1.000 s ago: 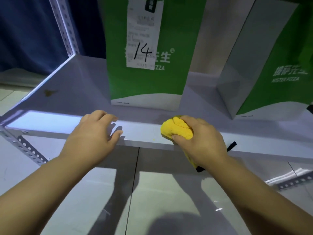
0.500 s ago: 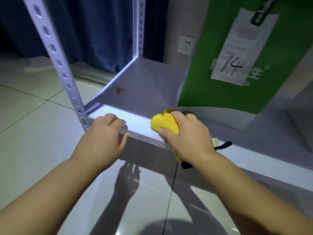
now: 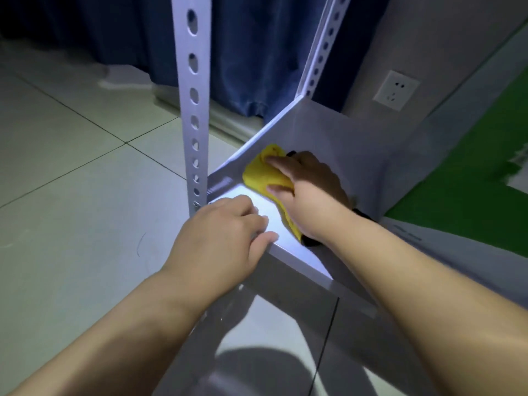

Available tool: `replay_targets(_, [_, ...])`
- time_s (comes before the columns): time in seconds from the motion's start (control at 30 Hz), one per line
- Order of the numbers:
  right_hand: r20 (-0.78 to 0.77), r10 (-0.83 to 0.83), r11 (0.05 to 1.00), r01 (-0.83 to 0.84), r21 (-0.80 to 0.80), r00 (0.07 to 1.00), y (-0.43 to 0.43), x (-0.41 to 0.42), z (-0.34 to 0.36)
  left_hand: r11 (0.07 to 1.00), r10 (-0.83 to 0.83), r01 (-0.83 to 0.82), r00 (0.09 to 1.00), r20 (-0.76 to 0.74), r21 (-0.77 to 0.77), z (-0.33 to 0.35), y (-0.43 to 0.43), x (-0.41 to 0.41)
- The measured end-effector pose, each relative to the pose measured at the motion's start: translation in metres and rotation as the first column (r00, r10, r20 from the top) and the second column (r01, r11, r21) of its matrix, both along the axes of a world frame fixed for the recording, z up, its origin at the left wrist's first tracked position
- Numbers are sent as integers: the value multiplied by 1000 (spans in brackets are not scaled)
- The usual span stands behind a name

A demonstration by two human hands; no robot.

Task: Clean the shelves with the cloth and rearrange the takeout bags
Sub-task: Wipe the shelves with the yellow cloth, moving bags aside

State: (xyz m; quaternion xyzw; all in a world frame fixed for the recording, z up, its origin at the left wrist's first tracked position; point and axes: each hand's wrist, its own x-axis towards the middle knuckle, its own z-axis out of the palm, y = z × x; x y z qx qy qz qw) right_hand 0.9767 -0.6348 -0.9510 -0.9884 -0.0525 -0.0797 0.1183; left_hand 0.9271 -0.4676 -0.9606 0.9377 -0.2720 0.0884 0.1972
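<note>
- Head view: your left hand point(image 3: 220, 232) sits at the front left corner of the shelf point(image 3: 337, 144), fingers curled over the lip and thumb along the edge, right beside the holed post point(image 3: 191, 110).
- Your right hand point(image 3: 311, 195) reaches further in, fingers and thumb wrapped round the yellow cloth point(image 3: 263, 174), pressing it down by the shelf's left edge.
- The green takeout bag point(image 3: 457, 178) stands off to the right.

No text is legible; the print on the green takeout bag point(image 3: 457, 181) is blurred.
</note>
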Motion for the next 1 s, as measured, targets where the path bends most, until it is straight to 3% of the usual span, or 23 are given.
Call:
replay_targets(0.23, [3,-227,969,226,-100,974,-15,72,0,999,-32,31,998,-50,-28,-6,5,5])
replay_targets(0.4, [85,165,985,-160,-60,983,-6,33,-5,997,-73,73,994,-76,2,-5,8,6])
replay_targets(0.47, [56,204,979,-202,-41,977,-15,30,-4,997,-83,83,994,-78,1,-6,10,5])
replay_targets(0.63, [-14,-191,975,188,-120,981,-16,70,0,997,-75,74,995,-68,-8,-9,8,5])
replay_targets(0.7, [58,-72,983,80,-163,996,6,64,-2,997,-78,78,994,-71,-3,-8,7,4])
replay_targets(0.77, [52,175,977,-167,-132,983,14,49,-7,997,-80,81,995,-65,2,-7,7,3])
replay_targets(0.83, [9,240,969,-239,-58,971,1,41,-5,997,-81,81,995,-58,-5,-6,8,2])
replay_targets(1.0, [-25,-148,977,143,-155,989,-14,45,-4,997,-78,78,997,-9,-27,-7,6,-5])
